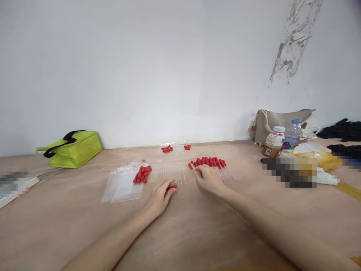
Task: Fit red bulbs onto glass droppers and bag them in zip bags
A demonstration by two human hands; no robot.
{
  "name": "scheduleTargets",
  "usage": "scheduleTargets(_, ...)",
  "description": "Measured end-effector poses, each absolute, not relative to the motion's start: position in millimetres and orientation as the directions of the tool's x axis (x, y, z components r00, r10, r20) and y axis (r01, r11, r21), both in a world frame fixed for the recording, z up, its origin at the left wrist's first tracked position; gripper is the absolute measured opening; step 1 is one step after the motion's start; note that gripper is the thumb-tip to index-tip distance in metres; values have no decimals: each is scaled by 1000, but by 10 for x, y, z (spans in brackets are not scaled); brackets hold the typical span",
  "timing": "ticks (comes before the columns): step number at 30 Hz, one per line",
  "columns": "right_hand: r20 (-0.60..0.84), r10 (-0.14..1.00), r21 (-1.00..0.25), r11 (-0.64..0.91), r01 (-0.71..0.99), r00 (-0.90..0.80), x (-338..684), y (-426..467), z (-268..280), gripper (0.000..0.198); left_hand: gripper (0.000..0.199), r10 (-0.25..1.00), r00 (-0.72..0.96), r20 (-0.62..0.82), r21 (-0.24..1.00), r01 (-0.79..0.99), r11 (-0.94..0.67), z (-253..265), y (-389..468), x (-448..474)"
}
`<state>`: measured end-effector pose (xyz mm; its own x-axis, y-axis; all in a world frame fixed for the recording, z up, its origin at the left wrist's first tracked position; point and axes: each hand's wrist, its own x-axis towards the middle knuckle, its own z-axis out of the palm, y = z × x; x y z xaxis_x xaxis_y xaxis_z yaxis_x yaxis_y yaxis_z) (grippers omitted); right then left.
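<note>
My left hand (159, 197) rests on the brown table (197, 233) and pinches a small red rubber bulb (172, 186). My right hand (207, 177) lies just right of it, its fingers on a dropper at the left end of a row of red-capped glass droppers (210, 162). Bare clear glass tubes (175, 174) lie between the two hands. A loose pile of red bulbs (142, 174) sits on clear plastic bags (124, 183) to the left of my left hand.
More red bulbs (167, 149) on a clear bag lie near the white wall. A lime green bag (72, 148) is at the far left. Bottles (274, 141), a beige bag (282, 122) and clutter fill the right side.
</note>
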<state>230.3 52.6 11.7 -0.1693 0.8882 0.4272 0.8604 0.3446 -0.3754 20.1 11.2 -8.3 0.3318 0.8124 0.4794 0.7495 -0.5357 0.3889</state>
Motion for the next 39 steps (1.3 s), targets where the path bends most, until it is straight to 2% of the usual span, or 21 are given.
scheduleTargets(2,536,815,-355,456,816,-222,2392,399,5,17,18,813,375,445,427,709,-561,-88,87,255)
scheduleTargets(5,625,727,-328,575,749,-285,2420,270,-142,21,19,808,396,437,468,666,-580,-87,69,282)
scheduleTargets(9,649,650,-284,689,667,-395,2384,168,-220,23,18,815,403,415,525,626,-577,-86,40,276)
scheduleTargets(12,658,610,-263,736,624,-442,2375,127,-211,22,15,806,418,420,484,648,-588,-79,12,277)
scheduleTargets(16,662,601,-265,746,611,-447,2384,113,-189,19,15,778,429,458,338,725,-599,-47,-13,285)
scheduleTargets(19,644,615,-263,737,623,-456,2388,104,-176,19,18,767,444,463,292,741,-605,-26,-16,291)
scheduleTargets(26,574,665,-302,715,631,-479,2386,66,-144,24,15,754,440,487,326,710,-625,-28,0,307)
scheduleTargets(33,550,634,-352,766,538,-543,2402,136,-153,24,19,776,454,438,422,658,-623,-18,-30,317)
scheduleTargets(39,533,612,-292,781,552,-584,2400,165,-148,22,19,746,517,420,398,634,-663,-12,-64,286)
